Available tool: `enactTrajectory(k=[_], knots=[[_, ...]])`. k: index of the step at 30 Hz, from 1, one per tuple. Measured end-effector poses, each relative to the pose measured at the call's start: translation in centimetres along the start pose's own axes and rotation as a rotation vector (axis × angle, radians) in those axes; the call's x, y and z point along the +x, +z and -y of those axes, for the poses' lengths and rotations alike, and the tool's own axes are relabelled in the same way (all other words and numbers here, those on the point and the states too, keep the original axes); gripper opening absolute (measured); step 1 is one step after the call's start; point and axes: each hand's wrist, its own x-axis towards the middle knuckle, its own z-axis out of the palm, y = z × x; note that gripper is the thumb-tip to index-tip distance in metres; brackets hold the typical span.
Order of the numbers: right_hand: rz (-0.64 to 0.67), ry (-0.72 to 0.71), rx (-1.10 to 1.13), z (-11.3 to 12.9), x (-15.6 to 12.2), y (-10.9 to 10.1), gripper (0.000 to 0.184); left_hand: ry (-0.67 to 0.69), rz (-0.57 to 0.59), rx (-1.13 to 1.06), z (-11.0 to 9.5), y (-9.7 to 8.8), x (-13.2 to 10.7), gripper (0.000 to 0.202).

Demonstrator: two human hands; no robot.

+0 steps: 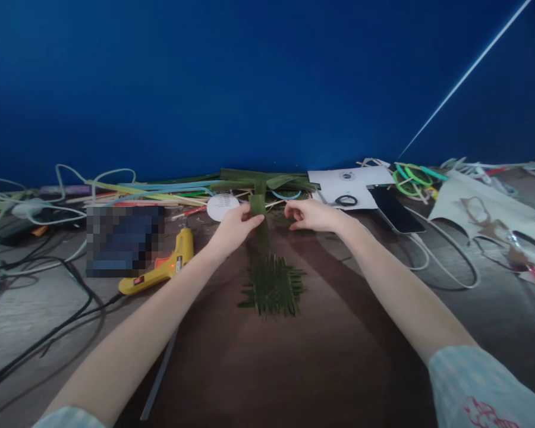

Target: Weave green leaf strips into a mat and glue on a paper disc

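A small woven mat of green leaf strips (pixel 273 285) lies on the brown table in front of me. One long green leaf strip (pixel 259 215) runs from the mat away toward the wall. My left hand (pixel 232 227) pinches this strip near its far part. My right hand (pixel 311 215) hovers just right of the strip with its fingers curled and pointing left; whether it touches the strip is unclear. More green leaf strips (pixel 263 179) lie piled at the back by the blue wall.
A yellow glue gun (pixel 164 267) lies to the left with its black cable. Coloured strips and white cords (pixel 116 193) clutter the back left. A round white disc (pixel 223 207), white paper (pixel 350 183), a dark phone (pixel 396 210) and green rings (pixel 412 177) sit at the back right.
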Motion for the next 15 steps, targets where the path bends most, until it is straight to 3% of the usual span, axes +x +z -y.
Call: enactTrajectory(k=[3, 7, 11, 15], knots=[[-0.027, 0.021, 0.057, -0.2, 0.0, 0.0, 0.026, -0.016, 0.004, 0.018, -0.1, 0.0, 0.0, 0.022], [-0.100, -0.013, 0.233, 0.9, -0.1, 0.0, 0.018, -0.026, 0.021, -0.002, 0.2, 0.1, 0.0, 0.026], [-0.009, -0.112, 0.431, 2.9, -0.3, 0.3, 0.020, -0.037, 0.053, -0.017, 0.2, 0.3, -0.1, 0.026], [-0.003, -0.150, 0.405, 4.2, -0.5, 0.7, 0.018, -0.032, 0.080, -0.036, 0.1, 0.5, -0.2, 0.022]])
